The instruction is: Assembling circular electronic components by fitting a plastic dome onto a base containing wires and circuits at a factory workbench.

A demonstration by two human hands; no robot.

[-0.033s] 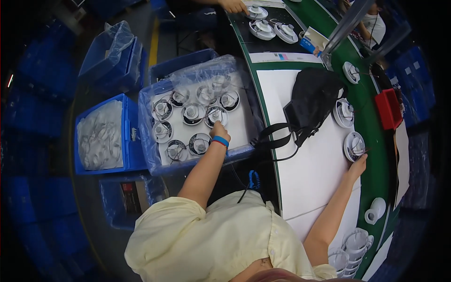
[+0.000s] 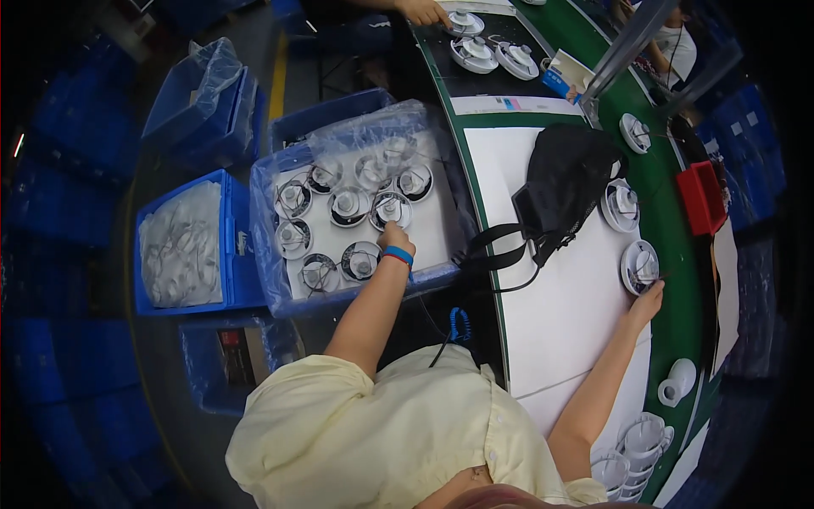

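My left hand (image 2: 396, 240), with a blue band at its wrist, reaches into a blue bin lined with clear plastic (image 2: 356, 299). Its fingers are closed on the near rim of a round white lamp unit (image 2: 391, 209) with a raised hub and dark wires. Several similar lamp units (image 2: 348, 204) lie around it on a white sheet. On the right, my right hand (image 2: 648, 300) grips the lower rim of another white lamp unit (image 2: 639, 265) at the edge of the green bench; its fingertips are partly hidden. Farther along that edge lies one more lamp unit (image 2: 621, 206).
A black bag (image 2: 568, 174) with a strap lies on the white-covered bench (image 2: 543, 314). White cups (image 2: 642, 437) are stacked at the near right, and a red bin (image 2: 702, 197) stands beyond. At the far end another person's hand (image 2: 422, 11) touches lamp units. Blue bins (image 2: 227, 254) stand left.
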